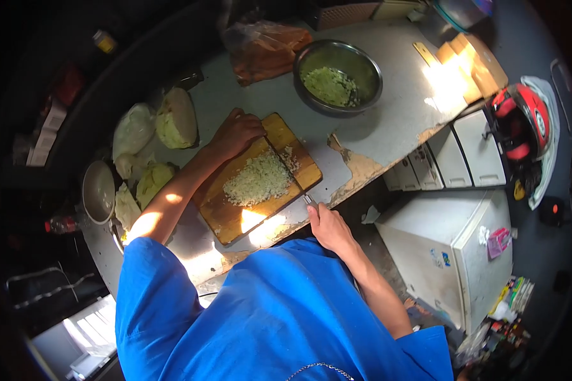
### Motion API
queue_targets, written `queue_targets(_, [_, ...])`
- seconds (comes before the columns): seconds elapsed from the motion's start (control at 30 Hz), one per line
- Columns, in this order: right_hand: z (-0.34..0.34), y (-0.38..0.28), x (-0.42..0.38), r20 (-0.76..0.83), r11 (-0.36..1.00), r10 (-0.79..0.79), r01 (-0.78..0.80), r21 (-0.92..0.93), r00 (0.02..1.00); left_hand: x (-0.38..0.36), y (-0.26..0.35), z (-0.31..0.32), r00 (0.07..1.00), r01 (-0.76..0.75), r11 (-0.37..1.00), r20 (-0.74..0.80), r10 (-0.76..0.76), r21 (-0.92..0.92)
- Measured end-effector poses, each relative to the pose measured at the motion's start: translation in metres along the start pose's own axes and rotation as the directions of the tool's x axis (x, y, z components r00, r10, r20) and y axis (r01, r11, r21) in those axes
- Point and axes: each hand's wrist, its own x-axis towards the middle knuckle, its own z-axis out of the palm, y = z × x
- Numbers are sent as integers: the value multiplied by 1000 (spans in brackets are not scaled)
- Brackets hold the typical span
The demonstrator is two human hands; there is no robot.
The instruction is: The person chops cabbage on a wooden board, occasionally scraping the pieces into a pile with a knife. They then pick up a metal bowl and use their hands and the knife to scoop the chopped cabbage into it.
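My right hand [330, 227] is closed round the handle of a kitchen knife [285, 166] at the near edge of a wooden cutting board [217, 216]. The blade slants away across the board, edge in the chopped cabbage. My left hand [237, 133] is at the blade's far end, its fingers together against it; the exact grip is partly hidden. Finely chopped pale green cabbage [258, 180] lies heaped left of the blade, with a smaller bit on its right. Beyond the board, a steel bowl [367, 95] holds more chopped cabbage.
Cut cabbage pieces [177, 119] and a whitish bag [133, 130] lie left of my forearm, near a tilted pale bowl [98, 190]. An orange-filled plastic bag [267, 47] sits at the back. Right of the worn table edge stand drawers [451, 155] and a white cabinet [426, 235].
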Motion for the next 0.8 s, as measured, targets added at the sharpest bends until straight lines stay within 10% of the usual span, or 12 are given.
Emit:
queue_targets(0.2, [-4, -37, -24, -21, 992, -44, 46, 116, 999, -18, 2, -33, 985, 53, 997, -159, -61, -55])
queue_targets(0.63, [38, -57, -22, 80, 999, 36, -35, -14, 996, -67, -9, -8, 988, 155, 984, -5, -157, -88])
queue_targets(0.8, [58, -45, -20, 27, 998, 66, -65, -16, 997, -57, -11, -18, 996, -57, 992, 71, 49, 116])
